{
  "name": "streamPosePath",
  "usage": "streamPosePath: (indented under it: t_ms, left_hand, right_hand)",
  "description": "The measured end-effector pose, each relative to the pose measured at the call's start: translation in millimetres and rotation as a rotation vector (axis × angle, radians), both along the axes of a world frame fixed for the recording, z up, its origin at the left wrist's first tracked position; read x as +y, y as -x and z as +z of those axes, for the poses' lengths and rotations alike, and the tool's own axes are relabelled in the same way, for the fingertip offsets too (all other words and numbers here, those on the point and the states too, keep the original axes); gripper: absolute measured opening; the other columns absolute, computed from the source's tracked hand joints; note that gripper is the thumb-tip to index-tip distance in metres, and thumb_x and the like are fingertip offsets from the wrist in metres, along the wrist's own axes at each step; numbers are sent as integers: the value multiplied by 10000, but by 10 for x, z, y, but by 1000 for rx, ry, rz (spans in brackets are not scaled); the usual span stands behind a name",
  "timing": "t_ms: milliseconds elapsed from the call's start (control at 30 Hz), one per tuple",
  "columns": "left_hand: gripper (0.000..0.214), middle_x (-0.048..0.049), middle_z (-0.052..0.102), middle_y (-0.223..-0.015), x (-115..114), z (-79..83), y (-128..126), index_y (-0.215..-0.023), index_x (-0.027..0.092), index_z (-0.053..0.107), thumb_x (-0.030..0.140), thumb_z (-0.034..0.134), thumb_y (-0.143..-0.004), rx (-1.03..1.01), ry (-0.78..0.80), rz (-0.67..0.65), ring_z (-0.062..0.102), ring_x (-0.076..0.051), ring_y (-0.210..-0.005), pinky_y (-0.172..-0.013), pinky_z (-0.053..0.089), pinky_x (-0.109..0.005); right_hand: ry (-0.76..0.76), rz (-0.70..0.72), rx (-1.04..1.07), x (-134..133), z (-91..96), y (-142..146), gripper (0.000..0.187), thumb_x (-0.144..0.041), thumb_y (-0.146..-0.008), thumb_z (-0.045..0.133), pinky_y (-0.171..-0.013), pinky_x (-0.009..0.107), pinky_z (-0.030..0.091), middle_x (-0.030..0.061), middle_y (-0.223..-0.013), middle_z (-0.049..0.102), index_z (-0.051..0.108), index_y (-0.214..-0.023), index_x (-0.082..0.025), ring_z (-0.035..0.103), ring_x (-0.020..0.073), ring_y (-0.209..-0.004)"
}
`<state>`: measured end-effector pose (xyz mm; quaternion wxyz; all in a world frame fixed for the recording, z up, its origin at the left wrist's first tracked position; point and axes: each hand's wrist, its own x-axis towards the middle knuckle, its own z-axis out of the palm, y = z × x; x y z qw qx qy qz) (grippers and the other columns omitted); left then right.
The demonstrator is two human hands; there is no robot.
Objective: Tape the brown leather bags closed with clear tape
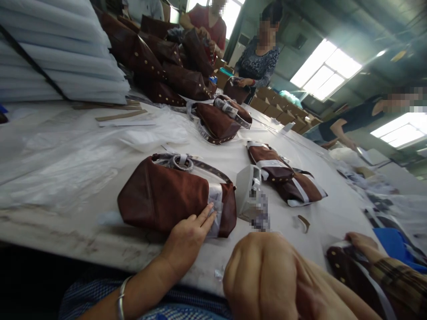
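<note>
1. Head view: a brown bag (170, 193) lies on its side on the pale surface (200, 266), close to the near edge, with its strap (211, 168) along the far side.
2. Left hand (191, 231): the grip is loose and spread, fingers laid flat on a clear strip (215, 200) that crosses the bag near its right end. A bracelet (122, 300) circles the wrist.
3. Right hand (263, 275): the grip is narrow, fingers curled into a fist close to the camera, to the right of the bag; I cannot tell whether anything is inside it.
4. A white box (245, 191) stands just beyond the bag's right end. A patch on its front is pixelated, so any print there cannot be read.
5. Farther right lies a banded bag (283, 173) with pale strips; another bag (216, 122) sits farther back, near a heap of studded bags (160, 66).
6. Plastic film (76, 155) spreads across the left side, before a stack of foam sheets (60, 58).
7. At lower right, a co-worker's hand (362, 243) rests on a studded bag (336, 262).
</note>
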<state>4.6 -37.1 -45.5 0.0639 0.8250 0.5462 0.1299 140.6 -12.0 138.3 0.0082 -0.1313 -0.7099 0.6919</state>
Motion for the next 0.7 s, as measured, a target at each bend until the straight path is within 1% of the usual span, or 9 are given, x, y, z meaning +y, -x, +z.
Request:
streamPosePath:
  t_ms: [67,100,167,267,333,400,533,633,700]
  left_hand:
    - [585,-25,301,-1597,0,13,-3,-1463,241,447,48,462,-911,1,2,14,667,-166,-906,-771,589,-297]
    - [562,-35,289,-1602,-1,21,-4,-1458,245,454,70,470,-924,-1,4,17,667,-162,-893,-777,588,-298]
    - [532,-56,278,-1607,-4,36,-8,-1447,251,468,95,480,-938,-2,5,26,668,-156,-879,-780,586,-297]
    - [549,-62,302,-1599,-13,51,-18,-1450,264,460,83,485,-932,28,9,48,666,-161,-872,-742,587,-297]
    - [566,-59,305,-1598,-19,53,-28,-1454,272,452,70,482,-926,57,4,58,661,-164,-860,-716,587,-304]
    - [573,-51,292,-1603,-22,52,-36,-1455,278,449,64,479,-924,73,-4,59,656,-163,-848,-704,587,-309]
    - [566,-44,276,-1610,-21,49,-32,-1448,284,454,72,488,-925,65,-15,57,656,-159,-862,-711,587,-308]
    - [577,-47,283,-1608,-20,44,-23,-1453,290,446,76,500,-920,43,-15,61,658,-156,-878,-736,586,-302]
    - [592,-48,287,-1607,-21,41,-21,-1457,285,441,61,500,-911,35,-13,59,657,-151,-873,-747,584,-297]
  right_hand:
    - [-34,-27,-4,127,-37,-53,406,-639,-798,657,-559,247,452,14,-595,629,724,-661,-263,567,132,-572]
    - [-88,-42,-26,219,-79,-75,396,-592,-807,683,-557,242,441,16,-588,622,724,-667,-225,548,121,-555]
    - [-250,-50,-130,447,-201,-117,367,-521,-819,711,-559,235,424,19,-616,632,738,-724,-168,530,108,-556]
    - [-506,26,-376,833,-413,-167,378,-518,-843,679,-567,230,411,22,-688,674,750,-805,-149,548,110,-590]
    - [-661,84,-508,1056,-529,-167,391,-531,-845,661,-561,231,392,16,-676,681,749,-789,-155,547,110,-578]
    - [-817,122,-619,1220,-611,-129,367,-521,-830,668,-540,235,355,4,-645,678,756,-770,-170,529,105,-550]
    - [-1028,209,-782,1379,-703,16,303,-509,-793,677,-510,253,293,-1,-642,695,775,-770,-224,514,111,-528]
    - [-1150,311,-805,1401,-746,120,282,-501,-794,646,-536,255,306,18,-712,733,784,-820,-257,585,146,-602]
    - [-1253,367,-821,1393,-767,173,290,-492,-792,630,-567,259,338,47,-759,750,788,-851,-257,635,182,-666]
